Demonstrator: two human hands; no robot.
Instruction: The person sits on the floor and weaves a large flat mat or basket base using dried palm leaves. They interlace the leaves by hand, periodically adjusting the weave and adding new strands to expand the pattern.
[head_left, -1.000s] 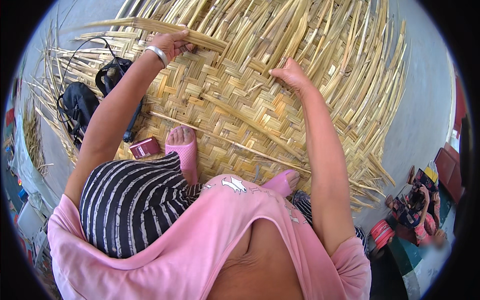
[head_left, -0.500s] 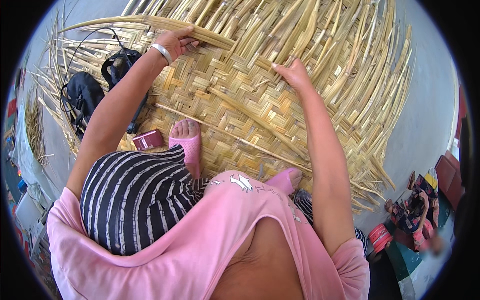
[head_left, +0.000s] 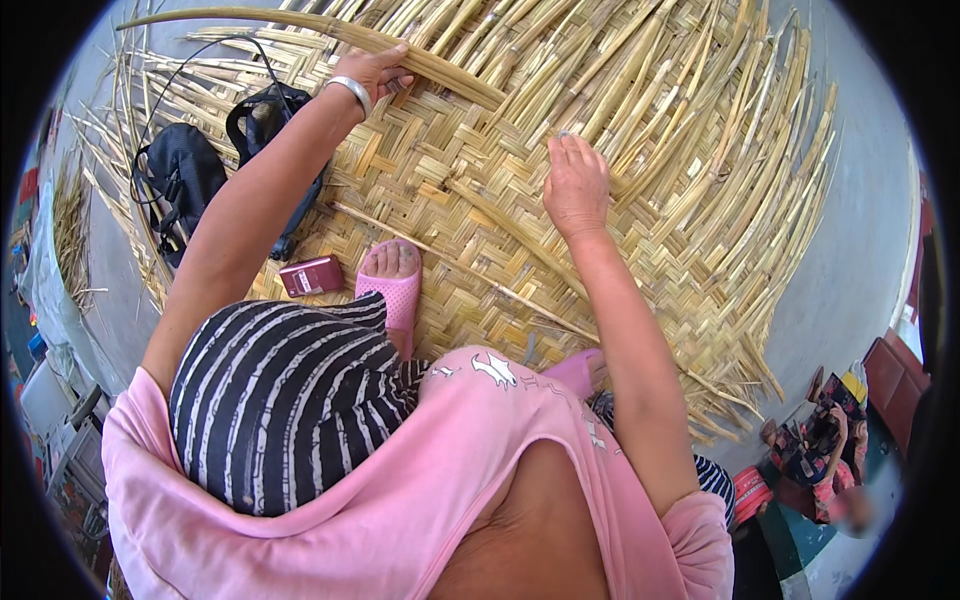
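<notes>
Woven mat (head_left: 470,200): lay flat on the grey floor (head_left: 860,250), loose ends fanning outward at its far edge.
Long strip (head_left: 330,28): curved across the mat's far-left edge.
Left hand (head_left: 378,72): wore a silver bangle (head_left: 352,92) and was clenched around the long strip.
Right hand (head_left: 575,185): lay palm down, fingers loose, touching the weave, grasping nothing.
Pink slipper (head_left: 393,290): stood on the mat's near edge.
Red case (head_left: 311,275): beside the slipper.
Black bag (head_left: 185,175): lay at the left.

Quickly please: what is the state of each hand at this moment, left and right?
Left hand: closed on a long flat pale-yellow bamboo strip.
Right hand: open, fingers resting flat on the woven pale-yellow bamboo mat, holding nothing.
</notes>
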